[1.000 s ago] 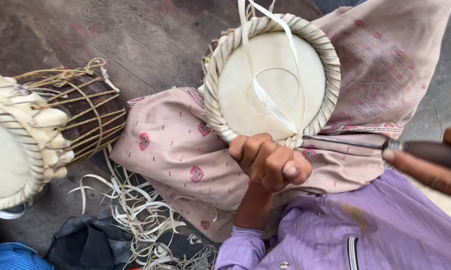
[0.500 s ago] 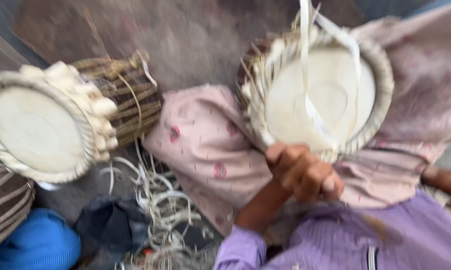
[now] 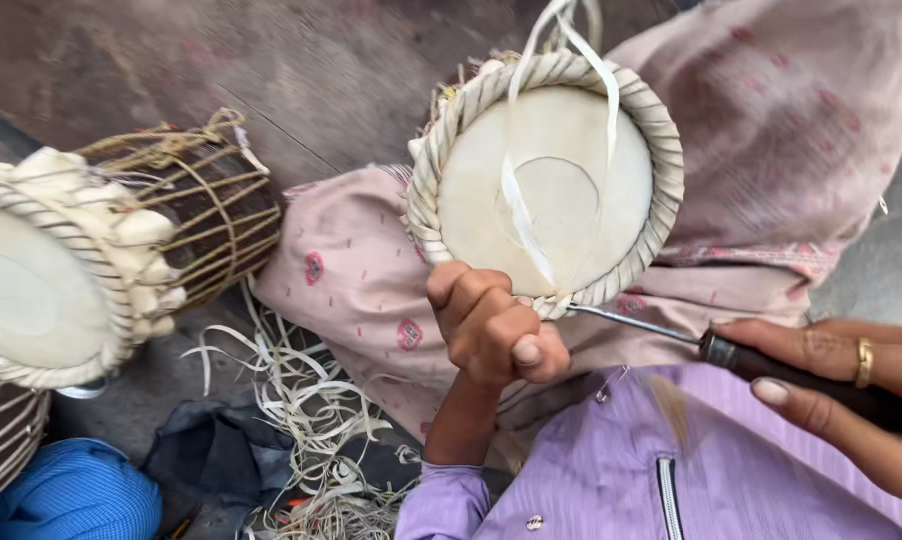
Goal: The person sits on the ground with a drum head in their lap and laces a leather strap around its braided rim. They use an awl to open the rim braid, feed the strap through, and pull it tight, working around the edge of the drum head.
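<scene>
A small drum with a pale skin head and a braided rim rests between my knees on pink patterned cloth. My left hand is closed in a fist at the drum's near rim, gripping a pale strap that crosses the head. My right hand holds a dark-handled metal awl, whose thin tip points at the rim by my left fist. A ring sits on one right finger.
A second drum with rope lacing lies on its side at the left. Loose pale strips litter the ground below it. A blue bundle sits at the bottom left, next to dark cloth.
The view has swung, shifting the drum toward the middle. My right hand with the awl has come into view, its tip at the rim. My left fist stays at the near rim.
</scene>
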